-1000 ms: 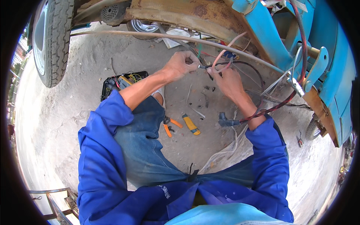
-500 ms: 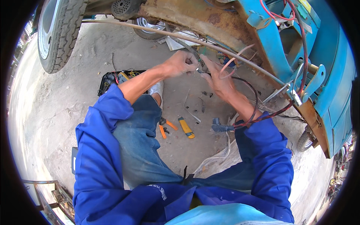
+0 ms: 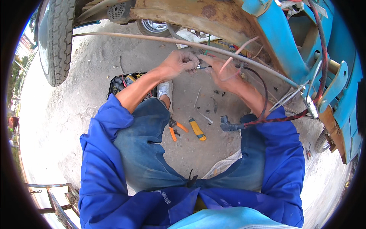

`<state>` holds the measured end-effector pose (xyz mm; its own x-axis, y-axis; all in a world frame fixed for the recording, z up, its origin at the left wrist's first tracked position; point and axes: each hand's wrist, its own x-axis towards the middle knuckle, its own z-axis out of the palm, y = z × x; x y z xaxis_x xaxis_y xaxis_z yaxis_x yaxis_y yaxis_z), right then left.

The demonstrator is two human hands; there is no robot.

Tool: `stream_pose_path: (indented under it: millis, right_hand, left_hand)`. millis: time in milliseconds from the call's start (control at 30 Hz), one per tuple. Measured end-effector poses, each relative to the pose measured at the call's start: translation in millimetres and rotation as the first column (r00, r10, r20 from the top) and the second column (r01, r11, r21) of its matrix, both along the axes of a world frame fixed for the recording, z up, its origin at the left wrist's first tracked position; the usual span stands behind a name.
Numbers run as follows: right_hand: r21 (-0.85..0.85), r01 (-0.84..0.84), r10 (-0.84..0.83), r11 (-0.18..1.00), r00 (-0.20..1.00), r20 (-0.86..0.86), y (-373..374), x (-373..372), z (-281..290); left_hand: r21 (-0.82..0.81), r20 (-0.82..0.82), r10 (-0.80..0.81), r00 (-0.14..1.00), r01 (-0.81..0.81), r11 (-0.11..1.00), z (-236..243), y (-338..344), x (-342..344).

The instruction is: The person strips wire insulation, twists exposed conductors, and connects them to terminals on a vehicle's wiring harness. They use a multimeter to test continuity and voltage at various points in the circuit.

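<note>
My left hand is closed in a pinch at a small whitish tip on the end of a black cable. Close beside it, my right hand grips that cable just behind the tip, thumb and fingers pressed together. From there the cable loops past my right forearm. A dark angled plug on a red-and-black sleeved cable hangs by my right knee. On the ground between my legs lie orange-handled pliers and a yellow utility knife.
A thin rusty rod crosses beyond my hands. Above it is a rusty vehicle frame, with a tyre at left and blue bodywork at right. An open black toolbox sits by my left foot. Wire scraps lie on the ground.
The view has shifted slightly, so the vehicle and ground tools appear displaced. Both hands stay together at the cable end, with the whitish tip still between them.
</note>
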<state>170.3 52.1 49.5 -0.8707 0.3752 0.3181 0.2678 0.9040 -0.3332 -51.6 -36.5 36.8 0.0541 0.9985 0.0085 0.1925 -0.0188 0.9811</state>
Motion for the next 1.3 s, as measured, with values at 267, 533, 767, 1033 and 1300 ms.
stream_pose_path:
  millis: [267,533,767,1033,1300]
  right_hand:
    - [-0.063,-0.006,0.001,0.998,0.997,-0.077,7.5,3.9,-11.3]
    - [-0.07,-0.019,0.01,0.997,0.992,-0.127,7.9,4.4,-11.9]
    - [-0.082,0.062,-0.057,0.995,0.996,0.068,2.7,6.1,-2.0]
    - [-0.139,0.055,-0.047,0.989,0.997,0.058,0.6,4.9,-4.5]
    - [-0.164,0.098,-0.088,0.982,0.994,0.07,-3.5,6.4,-3.4]
  left_hand:
    - [-0.052,0.107,0.014,0.994,-0.009,0.999,2.3,-6.5,0.1]
    - [-0.113,0.205,0.05,0.977,-0.028,0.993,-1.7,-13.3,4.2]
    - [-0.086,0.221,0.055,0.974,-0.037,0.996,-6.1,-13.2,7.3]
    - [-0.123,0.192,0.091,0.977,-0.068,0.99,1.0,-16.6,12.4]
    - [-0.128,0.016,0.077,0.997,-0.075,0.989,7.9,-23.8,11.5]
